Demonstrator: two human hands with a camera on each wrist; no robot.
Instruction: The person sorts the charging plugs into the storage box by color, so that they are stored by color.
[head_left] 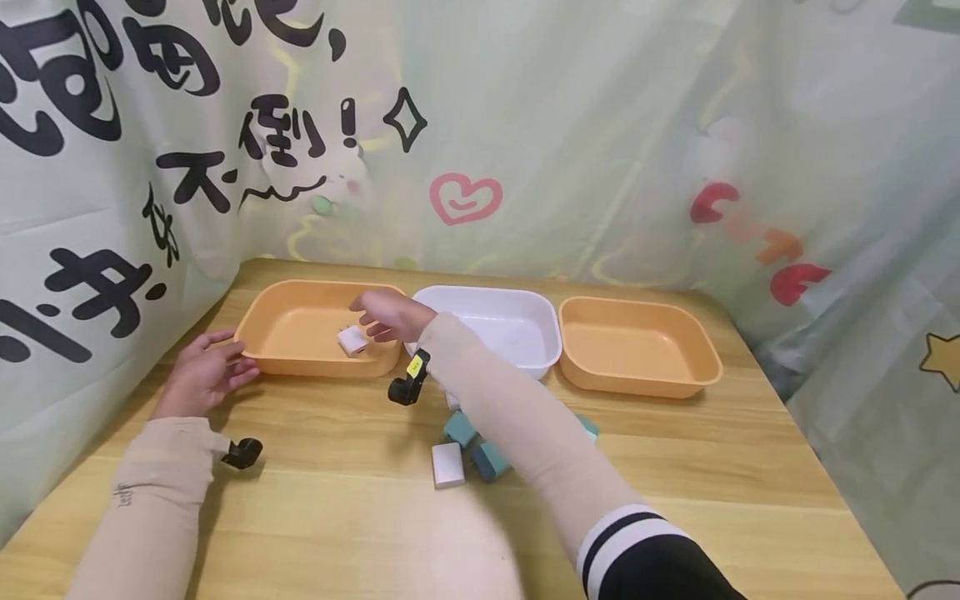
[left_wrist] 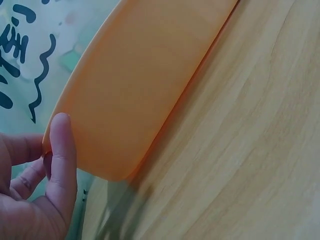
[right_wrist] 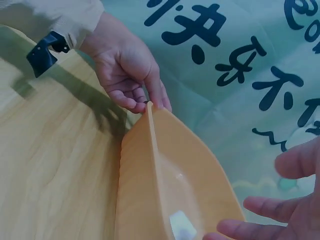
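My left hand pinches the near left corner of the left orange bin's rim; in the left wrist view, the thumb and fingers grip that edge. Over the same bin's right side hovers my right hand, fingers spread and holding nothing. Below it, inside the bin, lies a white plug charger with prongs. The right wrist view shows the charger beneath the loose fingers of the right hand.
A white bin stands in the middle, partly behind the right forearm. Beside it is another orange bin. On the wooden table in front lie a white block-shaped piece and several teal ones, some hidden by the sleeve. A printed curtain hangs behind.
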